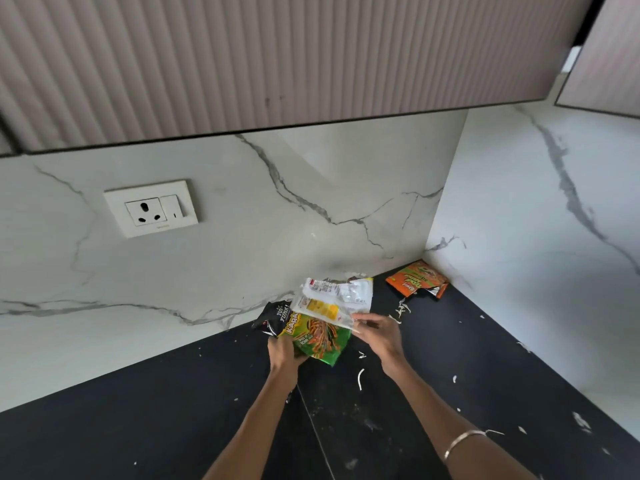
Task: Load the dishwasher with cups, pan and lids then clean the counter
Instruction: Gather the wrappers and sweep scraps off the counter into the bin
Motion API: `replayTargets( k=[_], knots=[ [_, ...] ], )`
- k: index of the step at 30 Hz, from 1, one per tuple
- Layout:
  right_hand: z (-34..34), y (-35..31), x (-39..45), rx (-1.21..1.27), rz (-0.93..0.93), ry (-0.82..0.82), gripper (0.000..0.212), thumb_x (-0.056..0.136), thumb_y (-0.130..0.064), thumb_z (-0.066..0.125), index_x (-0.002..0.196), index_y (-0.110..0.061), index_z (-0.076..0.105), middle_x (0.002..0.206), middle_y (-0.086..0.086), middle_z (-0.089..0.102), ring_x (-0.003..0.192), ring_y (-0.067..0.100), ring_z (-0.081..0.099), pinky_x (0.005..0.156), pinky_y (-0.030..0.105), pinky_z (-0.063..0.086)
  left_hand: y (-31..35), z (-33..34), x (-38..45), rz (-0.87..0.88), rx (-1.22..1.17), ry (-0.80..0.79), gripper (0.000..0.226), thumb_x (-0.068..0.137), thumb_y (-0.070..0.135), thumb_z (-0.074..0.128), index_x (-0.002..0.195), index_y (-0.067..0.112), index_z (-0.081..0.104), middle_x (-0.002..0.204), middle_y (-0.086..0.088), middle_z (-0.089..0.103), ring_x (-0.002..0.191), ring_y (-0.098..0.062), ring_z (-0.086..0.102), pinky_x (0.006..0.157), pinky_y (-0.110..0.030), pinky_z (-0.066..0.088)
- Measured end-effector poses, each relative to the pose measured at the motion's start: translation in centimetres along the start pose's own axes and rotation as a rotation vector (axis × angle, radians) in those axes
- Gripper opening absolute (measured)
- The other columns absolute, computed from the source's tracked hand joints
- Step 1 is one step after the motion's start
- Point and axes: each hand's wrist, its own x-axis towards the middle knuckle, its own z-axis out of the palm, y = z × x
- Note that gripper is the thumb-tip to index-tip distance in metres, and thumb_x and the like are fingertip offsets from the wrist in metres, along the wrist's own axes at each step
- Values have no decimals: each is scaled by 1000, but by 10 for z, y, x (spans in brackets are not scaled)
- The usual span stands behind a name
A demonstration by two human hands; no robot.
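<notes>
Over the black counter (173,410) my left hand (284,353) grips a green snack wrapper (320,341) together with a black wrapper (273,318). My right hand (379,332) pinches the lower edge of a white and yellow wrapper (334,299), which lies over the top of the green one. An orange wrapper (417,278) lies flat in the far corner of the counter, apart from both hands. White scraps (360,377) and crumbs are scattered across the dark surface.
A marble backsplash (242,220) runs behind the counter and a marble side wall (536,254) closes the right side. A wall socket (150,209) sits at the left. Ribbed upper cabinets (277,57) hang low overhead.
</notes>
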Motion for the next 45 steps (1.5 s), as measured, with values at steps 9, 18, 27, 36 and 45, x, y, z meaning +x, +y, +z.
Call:
replayTargets(
  k=[9, 18, 27, 36, 45],
  knots=[
    [22, 1, -24, -522, -188, -180, 20, 78, -19, 80, 98, -19, 77, 113, -5, 70, 82, 4, 66, 66, 12, 55, 8, 7, -25, 58, -111, -127, 35, 87, 25, 64, 121, 19, 60, 108, -14, 71, 102, -33, 67, 83, -49, 57],
    [-27, 1, 20, -451, -151, -14, 22, 90, -12, 66, 99, -30, 74, 104, -8, 70, 78, 8, 68, 66, 34, 62, 3, -12, 4, 61, 12, 85, 20, 86, 3, 68, 104, 11, 63, 104, -14, 71, 96, -30, 70, 86, -54, 57],
    [-83, 15, 141, -1274, 26, 0, 60, 82, -5, 63, 137, -26, 52, 146, 20, 36, 136, 40, 25, 107, 53, 38, -1, -8, 38, 79, 32, 131, 25, 86, 3, 69, 110, 9, 64, 100, -11, 73, 92, -28, 71, 74, -45, 59],
    [-76, 25, 163, -1419, 132, -102, 55, 90, -10, 55, 143, -5, 41, 161, 14, 10, 148, 35, 5, 117, 53, 22, -7, 4, 58, 53, 65, 94, 27, 86, 4, 70, 112, 7, 63, 102, -12, 73, 92, -26, 72, 74, -45, 60],
    [-84, -7, 133, -1258, -295, 247, 17, 77, 7, 61, 91, 1, 67, 80, 13, 65, 80, 31, 66, 62, 29, 45, -4, 20, 45, 83, 76, 73, 20, 86, 4, 70, 105, 9, 64, 97, -10, 73, 91, -26, 71, 69, -41, 59]
  ],
)
